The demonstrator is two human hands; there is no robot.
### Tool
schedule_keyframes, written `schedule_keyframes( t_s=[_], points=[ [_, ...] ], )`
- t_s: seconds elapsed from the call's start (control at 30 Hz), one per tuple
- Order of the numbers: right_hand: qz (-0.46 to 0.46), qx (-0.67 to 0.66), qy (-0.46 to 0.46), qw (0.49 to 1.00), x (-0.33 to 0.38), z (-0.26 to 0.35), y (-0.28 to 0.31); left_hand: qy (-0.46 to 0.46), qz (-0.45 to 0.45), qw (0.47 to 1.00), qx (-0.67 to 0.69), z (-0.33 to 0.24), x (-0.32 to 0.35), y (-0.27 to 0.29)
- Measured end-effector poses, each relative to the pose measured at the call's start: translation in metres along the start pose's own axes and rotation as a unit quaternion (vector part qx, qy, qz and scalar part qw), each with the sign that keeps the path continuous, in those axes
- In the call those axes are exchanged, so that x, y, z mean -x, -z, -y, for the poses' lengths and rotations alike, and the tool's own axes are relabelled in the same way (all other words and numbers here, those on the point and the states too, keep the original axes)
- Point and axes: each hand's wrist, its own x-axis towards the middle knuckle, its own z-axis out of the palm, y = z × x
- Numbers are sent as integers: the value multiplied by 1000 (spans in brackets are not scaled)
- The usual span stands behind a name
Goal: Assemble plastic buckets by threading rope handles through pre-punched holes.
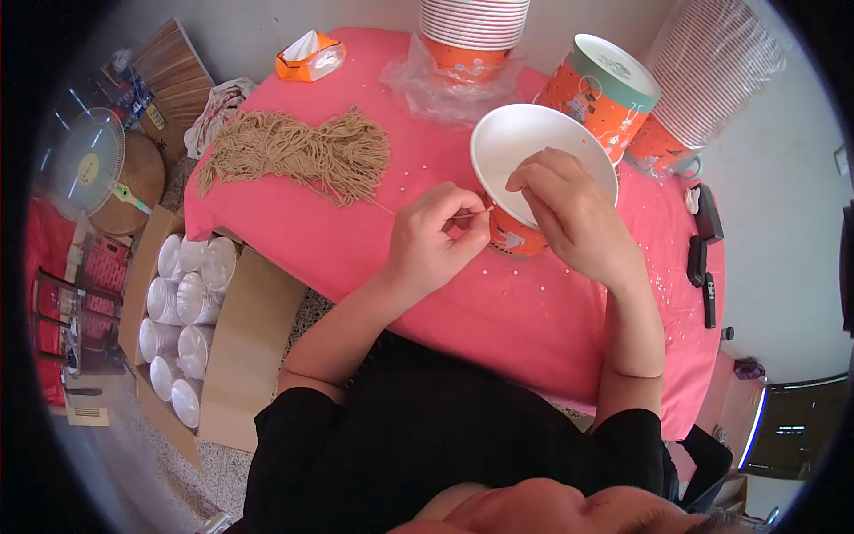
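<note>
Head view: cord (381, 207) is pinched by the left hand (436, 235), seemingly for fine control, beside the bucket (505, 147) at two o'clock, while whether anything is gripped by the curled right hand (576, 214) cannot be told

On the table (507, 325), the yarn (294, 151) lies left of the open tub (500, 151) — 1 upturned tub (598, 102) stands behind and right of that.
</note>
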Motion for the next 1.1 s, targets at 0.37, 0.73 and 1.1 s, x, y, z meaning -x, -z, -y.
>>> schedule_keyframes(
  t_s=[0.37,0.73,1.1],
  points=[
    [37,-26,-17,999,-2,-2,1,-12,13,998,-62,-1,-8,-1],
    [90,-77,-101,988,-4,-3,-1,-16,-3,999,-43,-5,-11,1],
    [120,-161,-124,972,-13,-13,-9,5,7,999,-47,-8,-11,3]
  ],
)
